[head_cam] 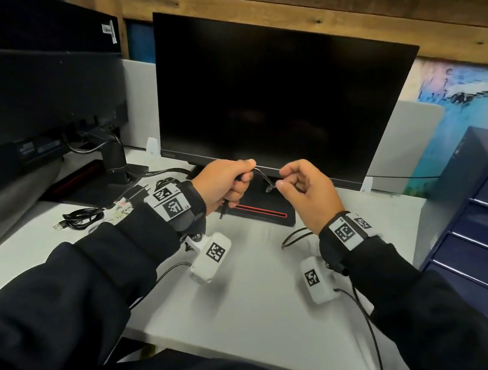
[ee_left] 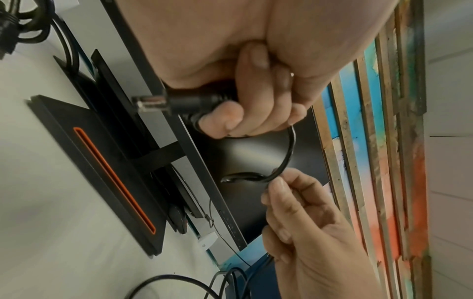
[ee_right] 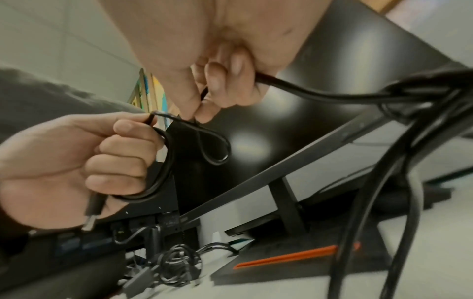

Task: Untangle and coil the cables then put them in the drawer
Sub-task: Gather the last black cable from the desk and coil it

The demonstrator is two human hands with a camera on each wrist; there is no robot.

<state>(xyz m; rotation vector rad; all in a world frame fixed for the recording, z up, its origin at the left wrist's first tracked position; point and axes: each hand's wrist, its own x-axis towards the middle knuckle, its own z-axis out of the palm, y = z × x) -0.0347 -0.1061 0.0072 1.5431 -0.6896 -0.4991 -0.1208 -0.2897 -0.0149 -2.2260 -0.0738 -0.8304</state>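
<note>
**Cable stretched between two hands**

The left hand [head_cam: 227, 182] fisted the black cable [head_cam: 264, 176] near its plug; the right hand [head_cam: 304, 189] pinched it just beside; the short span ran left-right above the desk [head_cam: 251, 310], slack trailing rightward.

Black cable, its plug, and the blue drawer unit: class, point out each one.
black cable [ee_left: 287, 155], left wrist view, on the curve between both hands.
plug [ee_left: 163, 101], left wrist view, on its barrel.
blue drawer unit [head_cam: 469, 158], head view, on its side wall.
</note>
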